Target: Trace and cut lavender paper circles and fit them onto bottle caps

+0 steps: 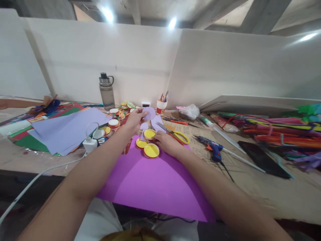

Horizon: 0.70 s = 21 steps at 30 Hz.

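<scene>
My left hand [136, 119] pinches a lilac paper circle [149, 113] and holds it above the work surface. The curled fingers of my right hand [164, 141] grip the edge of a round yellow-faced lid [149, 134]. Close by lie another yellow lid with a red rim [151, 151] and a partly covered yellow lid [140, 143]. Beneath them spreads a purple sheet [155, 184]. A smaller lilac circle [144, 126] and a lilac paper piece [157, 123] are just beyond. Yellow-handled scissors [182, 136] lie beside my right hand.
On the right are a blue glue gun [215, 150], a black phone [263, 159] and bundled pipe cleaners [273, 132]. Lilac sheets [65, 129], a white plug adapter [89, 144] and stacked lids [113, 123] occupy the left. Behind stand a bottle [107, 93] and a pen cup [161, 106].
</scene>
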Motion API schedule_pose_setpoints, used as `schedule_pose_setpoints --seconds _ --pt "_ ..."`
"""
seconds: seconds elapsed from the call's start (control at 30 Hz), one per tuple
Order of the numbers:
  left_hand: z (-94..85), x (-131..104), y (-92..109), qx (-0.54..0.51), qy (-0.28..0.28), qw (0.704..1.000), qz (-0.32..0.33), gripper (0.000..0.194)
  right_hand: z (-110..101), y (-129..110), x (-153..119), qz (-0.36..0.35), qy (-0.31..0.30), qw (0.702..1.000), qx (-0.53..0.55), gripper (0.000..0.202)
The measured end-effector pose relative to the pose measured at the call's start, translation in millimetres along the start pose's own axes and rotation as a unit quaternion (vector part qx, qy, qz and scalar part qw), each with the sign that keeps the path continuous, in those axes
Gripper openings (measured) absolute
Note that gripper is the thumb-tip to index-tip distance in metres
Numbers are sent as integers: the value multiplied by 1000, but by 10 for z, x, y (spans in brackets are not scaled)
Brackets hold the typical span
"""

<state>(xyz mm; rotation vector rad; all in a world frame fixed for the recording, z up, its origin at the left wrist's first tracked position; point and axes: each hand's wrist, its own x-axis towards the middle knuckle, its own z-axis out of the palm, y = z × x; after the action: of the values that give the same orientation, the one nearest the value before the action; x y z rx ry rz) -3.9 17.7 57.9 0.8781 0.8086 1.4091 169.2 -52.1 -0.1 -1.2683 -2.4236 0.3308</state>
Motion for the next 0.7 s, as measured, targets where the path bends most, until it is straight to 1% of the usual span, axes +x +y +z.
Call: schedule_pose_setpoints --seconds 0.1,0.17,0.27,0.33,0.4,0.47,0.53,0.57,0.6,0.63,0.67,0.7 --pt "-10 -4 13 3 -4 1000 0 24 38 20 20 2 3 1000 -5 14" --pt "-32 9 23 -1 0 1000 6 25 23 11 23 -4 10 1000 9 15" --pt "-68 32 37 -1 16 1000 8 26 -57 -19 20 -9 37 997 61 16" --pt "-87 42 41 2 21 1000 6 26 -126 -32 23 18 59 992 114 15" --pt "-101 48 39 5 24 1000 4 26 -198 -27 26 60 77 977 188 12" --pt "-111 55 31 9 30 1000 3 27 -285 -11 13 80 89 959 258 11" --pt "-119 66 18 16 36 999 -1 28 -406 -5 -36 73 97 947 298 16" --pt "-123 72 10 20 36 999 -4 27 -482 -14 -80 60 98 927 357 19" --pt "-127 78 0 25 34 999 -8 27 -568 -34 -134 45 89 905 413 24" --pt "-130 83 -12 30 31 999 -11 27 -659 -65 -198 32 55 888 455 29" --pt "-134 87 -26 34 27 999 -15 26 -752 -107 -266 20 0 876 482 32" --pt "-137 90 -42 38 21 999 -18 25 -840 -156 -333 3 -72 868 492 34"
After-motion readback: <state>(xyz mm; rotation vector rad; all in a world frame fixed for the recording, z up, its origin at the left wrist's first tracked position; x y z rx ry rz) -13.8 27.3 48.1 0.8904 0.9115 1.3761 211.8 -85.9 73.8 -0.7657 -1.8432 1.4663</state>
